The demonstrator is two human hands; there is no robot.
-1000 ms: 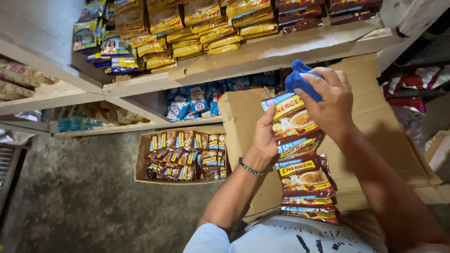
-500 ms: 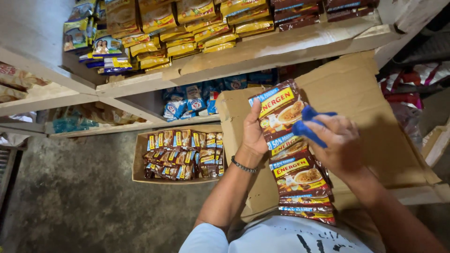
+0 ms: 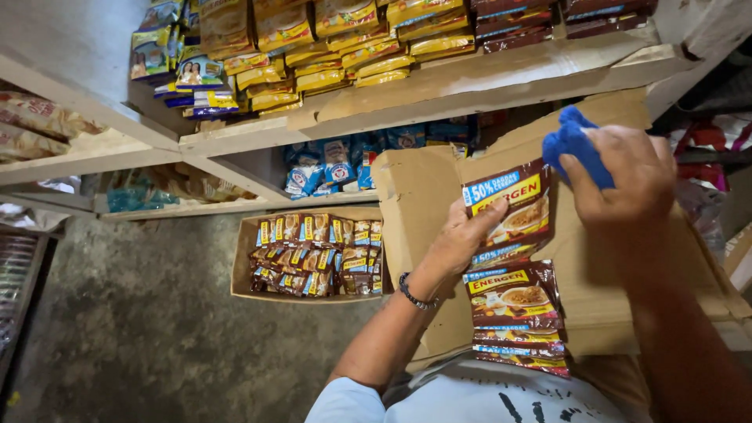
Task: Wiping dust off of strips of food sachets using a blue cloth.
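Observation:
My left hand (image 3: 462, 239) grips the upper part of a hanging strip of brown and yellow sachets (image 3: 513, 270), which runs down toward my chest. My right hand (image 3: 627, 176) holds a bunched blue cloth (image 3: 573, 143) at the top right corner of the top sachet. Both hands work over a large brown cardboard box (image 3: 619, 290) right in front of me. A dark beaded bracelet sits on my left wrist.
A low cardboard tray (image 3: 243, 270) of similar brown sachets sits on the grey floor under the shelves. Wooden shelves (image 3: 486, 82) above carry yellow, brown and blue packets. More bagged goods lie on the left shelf (image 3: 70, 153).
My right hand with the blue cloth moved down across the top sachet, then back up to its right corner. My left hand kept hold of the strip.

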